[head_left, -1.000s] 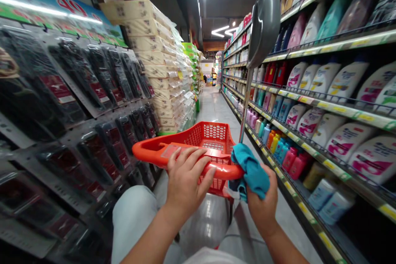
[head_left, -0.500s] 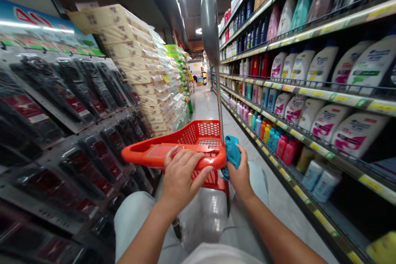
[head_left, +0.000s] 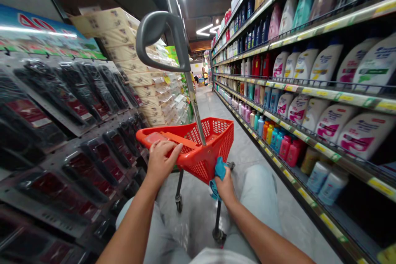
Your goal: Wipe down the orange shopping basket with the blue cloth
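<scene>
In front of me stands a red plastic shopping basket cart [head_left: 198, 161] with perforated sides and a tall pole ending in a grey loop handle [head_left: 185, 49]. My left hand [head_left: 161, 161] grips the near rim of the basket, its fingers over the top and its thumb toward the right. A teal cloth [head_left: 220, 169] is bunched in my right hand [head_left: 226, 185], pressed against the basket's lower right side. Under the basket, dark legs end in caster wheels [head_left: 219, 235]. My knees in light trousers are on both sides of the cart.
Shelves of shampoo bottles [head_left: 328, 66] run along the right. Packaged dark items [head_left: 89, 161] hang on a rack close by at left, with stacked cartons [head_left: 123, 49] behind it. A tiled aisle floor [head_left: 204, 99] stretches ahead between them.
The cart has turned, so its grey handle now leans left and its right side shows. My left hand has shifted left with the rim; my right hand and the cloth have moved left and lower.
</scene>
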`<action>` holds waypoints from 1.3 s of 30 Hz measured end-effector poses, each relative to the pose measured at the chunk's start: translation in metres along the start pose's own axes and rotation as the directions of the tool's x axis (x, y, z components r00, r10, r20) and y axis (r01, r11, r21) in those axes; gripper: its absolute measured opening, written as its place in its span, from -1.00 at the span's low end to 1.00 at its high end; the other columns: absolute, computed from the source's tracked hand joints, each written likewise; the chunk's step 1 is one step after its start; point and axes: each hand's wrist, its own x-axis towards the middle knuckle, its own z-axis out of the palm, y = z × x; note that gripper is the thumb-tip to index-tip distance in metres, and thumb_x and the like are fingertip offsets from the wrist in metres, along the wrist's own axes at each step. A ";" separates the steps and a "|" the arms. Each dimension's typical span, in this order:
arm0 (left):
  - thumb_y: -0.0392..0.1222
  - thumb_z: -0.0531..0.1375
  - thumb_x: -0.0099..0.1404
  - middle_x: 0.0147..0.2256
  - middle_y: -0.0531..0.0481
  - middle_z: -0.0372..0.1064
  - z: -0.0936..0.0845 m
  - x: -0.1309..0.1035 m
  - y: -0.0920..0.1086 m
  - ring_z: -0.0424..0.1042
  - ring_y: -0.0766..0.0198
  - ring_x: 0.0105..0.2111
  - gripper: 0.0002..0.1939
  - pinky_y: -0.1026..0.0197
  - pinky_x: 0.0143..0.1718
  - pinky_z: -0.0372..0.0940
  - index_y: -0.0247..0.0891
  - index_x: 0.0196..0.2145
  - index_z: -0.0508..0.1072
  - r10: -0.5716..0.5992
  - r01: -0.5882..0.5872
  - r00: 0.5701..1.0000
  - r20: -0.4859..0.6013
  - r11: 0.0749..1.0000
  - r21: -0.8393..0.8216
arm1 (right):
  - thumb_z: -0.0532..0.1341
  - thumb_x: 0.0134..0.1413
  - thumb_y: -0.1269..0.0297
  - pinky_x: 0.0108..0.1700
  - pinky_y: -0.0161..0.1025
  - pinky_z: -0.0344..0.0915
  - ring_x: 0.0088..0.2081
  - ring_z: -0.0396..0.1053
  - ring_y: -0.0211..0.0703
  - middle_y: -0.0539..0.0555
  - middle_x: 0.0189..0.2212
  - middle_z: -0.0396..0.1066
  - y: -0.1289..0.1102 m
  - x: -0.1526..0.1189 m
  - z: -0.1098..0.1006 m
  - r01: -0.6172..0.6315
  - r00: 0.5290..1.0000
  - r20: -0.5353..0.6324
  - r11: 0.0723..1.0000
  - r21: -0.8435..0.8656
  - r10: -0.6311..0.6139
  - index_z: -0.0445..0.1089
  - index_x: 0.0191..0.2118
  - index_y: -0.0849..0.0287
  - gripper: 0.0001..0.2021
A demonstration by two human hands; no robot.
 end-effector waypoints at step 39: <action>-0.08 0.07 0.44 -0.20 -0.37 0.56 0.056 0.038 0.012 0.57 -0.07 -0.15 -0.64 0.05 -0.15 0.37 -0.40 -0.06 0.50 -0.140 -0.175 0.838 0.528 0.847 0.502 | 0.09 -0.09 0.46 0.21 0.04 0.31 0.06 0.45 0.02 0.17 -0.01 0.53 -0.051 0.102 0.000 0.201 0.980 -0.006 0.980 -0.006 -0.201 0.47 0.02 0.21 -0.50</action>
